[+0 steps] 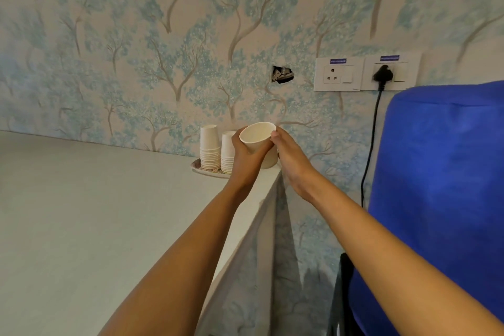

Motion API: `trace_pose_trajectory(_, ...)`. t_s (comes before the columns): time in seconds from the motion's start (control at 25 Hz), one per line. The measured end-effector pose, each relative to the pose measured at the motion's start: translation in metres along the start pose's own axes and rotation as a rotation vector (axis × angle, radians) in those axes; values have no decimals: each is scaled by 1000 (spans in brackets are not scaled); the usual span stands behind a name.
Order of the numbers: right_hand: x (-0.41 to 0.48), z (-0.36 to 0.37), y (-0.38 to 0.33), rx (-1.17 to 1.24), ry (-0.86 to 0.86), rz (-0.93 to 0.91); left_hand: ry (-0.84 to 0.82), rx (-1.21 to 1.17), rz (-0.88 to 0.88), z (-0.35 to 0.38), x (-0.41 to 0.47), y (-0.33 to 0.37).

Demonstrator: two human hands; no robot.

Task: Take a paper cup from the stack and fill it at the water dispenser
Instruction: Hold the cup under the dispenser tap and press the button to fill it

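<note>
So both hands, left hand [246,154] and right hand [289,155], have fingers [274,135] clamped on a tilted paper cup [257,142] above the worktop [81,199] corner, blocking two cup stacks [210,150] on a plate [197,168], blue-covered dispenser [441,185] right.

Surface [81,213] fills lower left of frame, wall [163,35] behind it. Plate [197,169] at surface's far right corner, two cup stacks [210,150] on it, side by side. My left hand [246,155] holds a cup [257,142] at frame centre, just right of the stacks; right hand [289,155] touches its rim. Sockets [365,73] upper right on wall, cable [371,144] dropping down. Dispenser bottle [441,185] at right edge.
</note>
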State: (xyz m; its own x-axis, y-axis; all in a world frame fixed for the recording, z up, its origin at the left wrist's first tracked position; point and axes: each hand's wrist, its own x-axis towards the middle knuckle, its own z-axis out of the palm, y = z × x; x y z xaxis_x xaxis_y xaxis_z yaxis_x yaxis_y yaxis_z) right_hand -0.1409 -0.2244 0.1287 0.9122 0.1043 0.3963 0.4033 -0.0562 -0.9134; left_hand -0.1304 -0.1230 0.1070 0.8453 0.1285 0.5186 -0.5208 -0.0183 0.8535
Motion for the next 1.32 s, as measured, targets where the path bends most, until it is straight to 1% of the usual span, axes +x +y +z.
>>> trace_pose_trajectory(0.12, -46, -7, -10, 2, -16, -34, -66, -23, -22, 2, -37, 16)
trace_pose_trajectory(0.2, -84, -11, -15, -20, 8, -30, -118, -39, -46, 3, -70, 26)
trace_pose_trajectory(0.28, -119, -14, -15, -59, 37, -23, -128, -34, -42, 5, -102, 32)
trace_pose_trajectory(0.4, -189, -18, -18, -186, 82, 26, -152, -38, -71, 8, -163, 41)
trace_pose_trajectory(0.52, -250, -27, -20, -264, 103, 66, -156, -40, -120, 18, -216, 43)
trace_pose_trajectory(0.64, -300, -47, -22, -361, 161, 140, -223, -56, -179, 37, -259, 45)
trace_pose_trajectory(0.84, -364, -89, -17, -399, 216, 247, -282, -86, -241, 80, -318, 43)
trace_pose_trajectory(1.0, -407, -118, -2, -343, 233, 345, -297, -70, -288, 113, -366, 27)
trace_pose_trajectory(1.2, -472, -155, 38, -286, 219, 419, -256, -10, -394, 144, -444, -13)
trace_pose_trajectory(1.32, -506, -170, 74, -362, 184, 450, -256, 46, -452, 149, -493, -53)
